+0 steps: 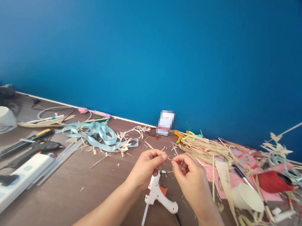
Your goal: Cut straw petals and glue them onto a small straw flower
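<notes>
Crosswise, thin strand [170, 158] between left hand [146, 167] and right [191, 173].

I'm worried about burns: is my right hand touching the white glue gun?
Apart. The head view shows brown table between the right hand and the white glue gun.

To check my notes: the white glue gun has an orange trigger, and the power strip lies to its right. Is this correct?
Not quite: the head view shows the power strip left of the white glue gun, whose trigger is orange.
</notes>
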### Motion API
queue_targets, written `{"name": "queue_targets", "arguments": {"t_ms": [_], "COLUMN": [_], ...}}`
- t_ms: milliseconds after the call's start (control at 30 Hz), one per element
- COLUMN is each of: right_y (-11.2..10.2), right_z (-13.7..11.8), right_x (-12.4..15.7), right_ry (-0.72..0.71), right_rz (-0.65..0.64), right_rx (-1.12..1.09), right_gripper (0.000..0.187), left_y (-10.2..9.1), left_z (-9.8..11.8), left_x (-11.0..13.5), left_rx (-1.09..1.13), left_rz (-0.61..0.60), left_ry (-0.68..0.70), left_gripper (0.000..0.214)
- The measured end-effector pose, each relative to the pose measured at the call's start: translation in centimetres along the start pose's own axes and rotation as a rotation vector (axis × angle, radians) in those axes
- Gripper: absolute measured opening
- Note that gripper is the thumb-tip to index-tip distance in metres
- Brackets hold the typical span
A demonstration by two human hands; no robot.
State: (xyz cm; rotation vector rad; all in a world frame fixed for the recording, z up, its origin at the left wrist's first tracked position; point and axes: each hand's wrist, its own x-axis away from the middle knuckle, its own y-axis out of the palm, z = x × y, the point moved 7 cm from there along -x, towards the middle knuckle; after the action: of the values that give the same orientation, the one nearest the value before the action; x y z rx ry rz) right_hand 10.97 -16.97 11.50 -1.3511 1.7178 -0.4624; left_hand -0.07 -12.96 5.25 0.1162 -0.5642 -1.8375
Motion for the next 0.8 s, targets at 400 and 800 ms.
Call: {"name": "queue_targets", "arguments": {"t_ms": [400, 800], "right_y": [-0.8, -1.5], "right_z": [1.0, 1.2], "right_x": [-0.2, -0.2], "right_ry": [0.058, 0.055], "right_rz": [-0.027, 0.032], "right_rx": [0.077, -0.016], "right_gripper": [0.007, 0.008], "left_y": [-0.6, 1.0], "left_z": [3.3, -0.2], "left_x": [1.4, 0.3], "left_rx": [-0.287, -0.234], "left_rz": [0.14, -0.113], "left_ry": [0.401, 0.033], "left_gripper": [0.021, 0.018]}}
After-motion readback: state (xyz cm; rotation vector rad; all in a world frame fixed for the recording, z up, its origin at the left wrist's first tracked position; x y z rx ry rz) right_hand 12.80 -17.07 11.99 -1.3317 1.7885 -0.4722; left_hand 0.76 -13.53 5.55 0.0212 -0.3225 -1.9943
